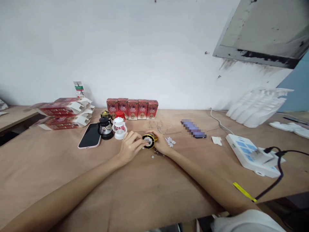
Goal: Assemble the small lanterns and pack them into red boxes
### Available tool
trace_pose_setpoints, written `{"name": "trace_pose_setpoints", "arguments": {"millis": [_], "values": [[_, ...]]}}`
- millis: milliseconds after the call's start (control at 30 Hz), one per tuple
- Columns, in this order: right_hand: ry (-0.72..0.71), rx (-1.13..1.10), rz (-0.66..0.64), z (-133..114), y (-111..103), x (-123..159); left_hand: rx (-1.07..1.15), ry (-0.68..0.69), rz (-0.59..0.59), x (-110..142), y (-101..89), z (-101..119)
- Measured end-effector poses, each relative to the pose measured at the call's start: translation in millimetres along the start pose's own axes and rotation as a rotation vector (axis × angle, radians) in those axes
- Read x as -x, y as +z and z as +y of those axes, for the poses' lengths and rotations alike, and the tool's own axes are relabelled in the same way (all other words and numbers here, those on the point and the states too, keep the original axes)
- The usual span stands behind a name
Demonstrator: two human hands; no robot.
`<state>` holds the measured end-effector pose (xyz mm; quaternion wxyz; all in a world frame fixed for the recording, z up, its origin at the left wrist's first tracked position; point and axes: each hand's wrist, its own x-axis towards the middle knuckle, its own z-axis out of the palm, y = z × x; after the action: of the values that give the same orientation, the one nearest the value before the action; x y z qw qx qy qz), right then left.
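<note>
In the head view, my right hand [161, 142] is wrapped round a small gold-and-black lantern [151, 146], tipped so its round underside faces me. My left hand [131, 146] reaches in from the left, thumb and fingertips pinched together at the opening in that underside. Whatever the pinch holds is too small to make out. To the left stand more mini lanterns: a white one [119, 129], a black one [105, 129], and partly hidden red and gold ones behind. Small white pieces [170, 141] lie beyond my right wrist, and a tiny round disc [152, 157] rests nearer me.
Red boxes [132, 109] stand in a row near the wall, with stacked flattened-looking cartons [65, 112] at left. A phone [90, 136] lies beside the lanterns, a blurred purple item [193, 129] to the right. A power strip [249, 154] with cables and white foam trays [256, 108] occupy the right.
</note>
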<state>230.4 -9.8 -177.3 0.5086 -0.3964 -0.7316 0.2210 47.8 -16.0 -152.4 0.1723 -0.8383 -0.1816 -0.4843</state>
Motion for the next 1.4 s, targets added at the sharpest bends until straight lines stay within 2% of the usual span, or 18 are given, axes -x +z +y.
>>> {"name": "trace_pose_setpoints", "arguments": {"millis": [167, 367, 567, 700, 767, 867, 967, 1067, 1133, 1267, 1400], "values": [[0.009, -0.012, 0.002, 0.4, -1.0, 0.2, -0.054, 0.046, -0.003, 2.6, 0.0, -5.2], [0.034, -0.029, 0.029, 1.1, -0.7, -0.3, -0.243, 0.222, -0.056, 7.8, 0.5, -15.2], [0.046, -0.021, 0.023, 2.3, -0.8, -0.7, -0.299, 0.285, -0.086, 4.0, 2.7, -8.3], [0.036, -0.018, 0.023, 1.3, -1.0, -1.0, -0.309, 0.203, -0.146, 7.8, 6.8, -4.8], [0.019, -0.008, 0.028, -1.1, -1.0, -0.7, -0.284, 0.152, -0.114, 11.2, 8.8, -4.8], [-0.034, 0.104, 0.076, -6.5, -1.0, 1.6, -0.191, -0.013, -0.044, 14.4, 10.2, -6.1], [-0.142, 0.223, -0.005, -10.9, 0.1, 6.2, -0.021, -0.169, -0.116, 13.4, 8.7, -7.2], [-0.192, 0.282, -0.127, -11.3, 2.8, 10.7, 0.162, -0.137, -0.242, 10.1, 5.3, -6.1], [-0.183, 0.298, -0.116, -10.0, 5.0, 12.4, 0.244, -0.113, -0.256, 8.6, 3.6, -4.7], [-0.163, 0.184, -0.041, -8.2, 5.5, 10.7, 0.273, -0.240, -0.108, 9.0, 3.4, -6.2], [-0.038, 0.040, 0.087, -8.8, -8.6, 3.5, 0.290, -0.349, 0.014, 10.5, 4.6, -13.1]]}}
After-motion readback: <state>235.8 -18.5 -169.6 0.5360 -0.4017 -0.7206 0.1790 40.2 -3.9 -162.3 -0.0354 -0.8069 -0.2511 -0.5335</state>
